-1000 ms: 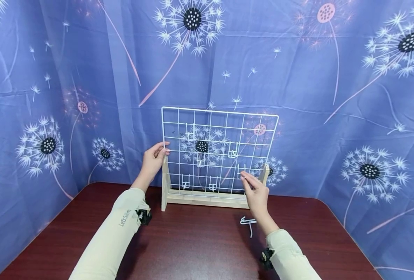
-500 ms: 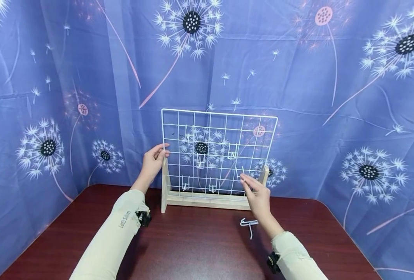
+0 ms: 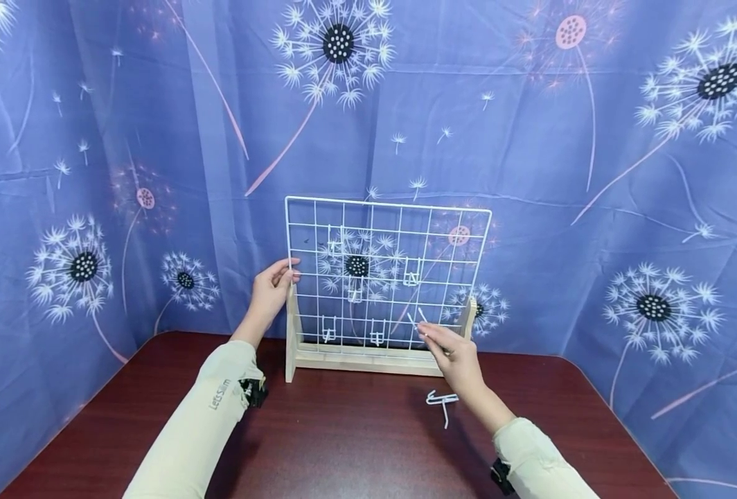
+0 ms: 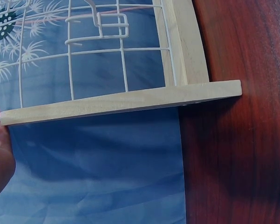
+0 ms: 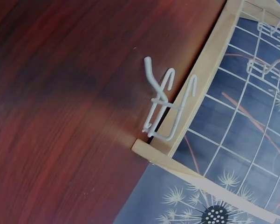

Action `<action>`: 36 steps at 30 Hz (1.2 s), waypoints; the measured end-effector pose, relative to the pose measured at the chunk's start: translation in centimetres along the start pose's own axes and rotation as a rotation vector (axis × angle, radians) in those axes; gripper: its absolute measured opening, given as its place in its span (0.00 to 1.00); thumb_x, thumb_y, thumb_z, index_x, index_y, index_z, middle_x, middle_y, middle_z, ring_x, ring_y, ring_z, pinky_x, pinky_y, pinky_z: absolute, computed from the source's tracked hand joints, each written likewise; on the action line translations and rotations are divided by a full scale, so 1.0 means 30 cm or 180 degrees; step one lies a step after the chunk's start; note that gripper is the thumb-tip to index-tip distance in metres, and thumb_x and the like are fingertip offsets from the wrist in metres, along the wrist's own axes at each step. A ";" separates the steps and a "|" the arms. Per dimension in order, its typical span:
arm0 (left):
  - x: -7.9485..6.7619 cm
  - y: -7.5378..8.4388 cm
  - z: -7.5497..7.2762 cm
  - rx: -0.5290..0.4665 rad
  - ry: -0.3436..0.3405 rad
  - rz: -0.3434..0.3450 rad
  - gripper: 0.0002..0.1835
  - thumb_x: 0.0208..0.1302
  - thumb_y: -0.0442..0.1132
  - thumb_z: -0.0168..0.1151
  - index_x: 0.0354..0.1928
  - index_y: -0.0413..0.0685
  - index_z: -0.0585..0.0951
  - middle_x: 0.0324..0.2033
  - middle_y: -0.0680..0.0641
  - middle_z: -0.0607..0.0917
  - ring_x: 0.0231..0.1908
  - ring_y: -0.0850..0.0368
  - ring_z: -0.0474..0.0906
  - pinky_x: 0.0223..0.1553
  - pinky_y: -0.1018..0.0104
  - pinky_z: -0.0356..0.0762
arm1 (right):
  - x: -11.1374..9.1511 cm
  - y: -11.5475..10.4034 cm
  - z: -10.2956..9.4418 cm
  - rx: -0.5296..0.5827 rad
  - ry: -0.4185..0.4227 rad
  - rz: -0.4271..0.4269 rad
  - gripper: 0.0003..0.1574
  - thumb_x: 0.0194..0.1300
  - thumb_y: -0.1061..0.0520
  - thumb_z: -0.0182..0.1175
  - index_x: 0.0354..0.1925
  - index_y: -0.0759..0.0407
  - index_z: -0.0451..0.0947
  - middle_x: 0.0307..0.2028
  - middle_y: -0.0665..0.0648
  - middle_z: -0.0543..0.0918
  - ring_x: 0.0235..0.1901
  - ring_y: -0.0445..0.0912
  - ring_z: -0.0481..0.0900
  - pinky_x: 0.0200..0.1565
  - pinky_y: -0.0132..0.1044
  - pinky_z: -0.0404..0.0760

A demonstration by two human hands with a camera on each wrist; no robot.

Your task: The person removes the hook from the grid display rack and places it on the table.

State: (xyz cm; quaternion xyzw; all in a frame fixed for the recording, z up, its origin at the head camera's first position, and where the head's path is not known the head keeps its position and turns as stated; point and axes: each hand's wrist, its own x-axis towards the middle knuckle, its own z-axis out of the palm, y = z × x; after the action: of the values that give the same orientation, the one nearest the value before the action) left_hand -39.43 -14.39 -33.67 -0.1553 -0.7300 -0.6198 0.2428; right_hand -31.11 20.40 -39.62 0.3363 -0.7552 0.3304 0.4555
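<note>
A white wire grid panel (image 3: 387, 203) stands upright in a pale wooden stand (image 3: 368, 359). At the panel's left edge my left hand (image 3: 269, 294) pinches the frame wire just above the wooden upright. My right hand (image 3: 458, 357) pinches a white wire hook (image 3: 415, 317) between thumb and fingertips, its two thin prongs pointing up in front of the lower right of the grid. The rest of this hook is hidden by the fingers. In the left wrist view, part of the left hand (image 4: 0, 158) shows at the end of the wooden upright (image 4: 121, 102).
Several white hooks hang on the grid, among them an upper right hook (image 3: 411, 278) and a lower left hook (image 3: 329, 334). Another loose hook (image 5: 165, 105) lies on the dark red table (image 3: 343, 430), in front of the stand. A blue dandelion-print curtain (image 3: 530, 173) surrounds the table.
My right hand has moved a little left and down with the hook, whose prongs now lean more to the left. My left hand keeps its grip on the grid's edge.
</note>
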 end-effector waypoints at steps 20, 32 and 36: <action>-0.001 0.009 -0.001 0.0009 -0.0008 -0.0035 0.15 0.72 0.30 0.50 0.57 0.39 0.78 0.43 0.32 0.83 0.45 0.40 0.80 0.35 0.78 0.73 | -0.109 0.002 -0.039 -0.0228 -0.1092 -0.0878 0.25 0.75 0.50 0.47 0.44 0.66 0.85 0.43 0.60 0.85 0.43 0.53 0.84 0.51 0.32 0.77; -0.001 0.009 -0.003 -0.0004 -0.0021 -0.0061 0.16 0.72 0.31 0.50 0.58 0.39 0.78 0.43 0.32 0.83 0.45 0.41 0.81 0.39 0.75 0.75 | -0.163 0.013 -0.026 -0.0528 -0.1441 -0.1415 0.11 0.66 0.60 0.59 0.44 0.60 0.85 0.42 0.56 0.85 0.41 0.49 0.84 0.44 0.39 0.82; -0.002 0.007 -0.003 0.0005 -0.0016 -0.0054 0.16 0.72 0.31 0.50 0.57 0.39 0.78 0.43 0.32 0.83 0.45 0.41 0.81 0.38 0.76 0.75 | -0.177 0.019 -0.020 -0.0575 -0.1459 -0.1490 0.10 0.63 0.60 0.62 0.43 0.58 0.85 0.41 0.55 0.85 0.40 0.48 0.84 0.43 0.38 0.82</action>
State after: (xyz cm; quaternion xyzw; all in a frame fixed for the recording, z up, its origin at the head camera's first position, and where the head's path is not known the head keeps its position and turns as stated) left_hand -39.26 -14.42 -33.51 -0.1505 -0.7324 -0.6208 0.2357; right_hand -29.37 22.30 -44.34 0.5243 -0.7665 0.0644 0.3654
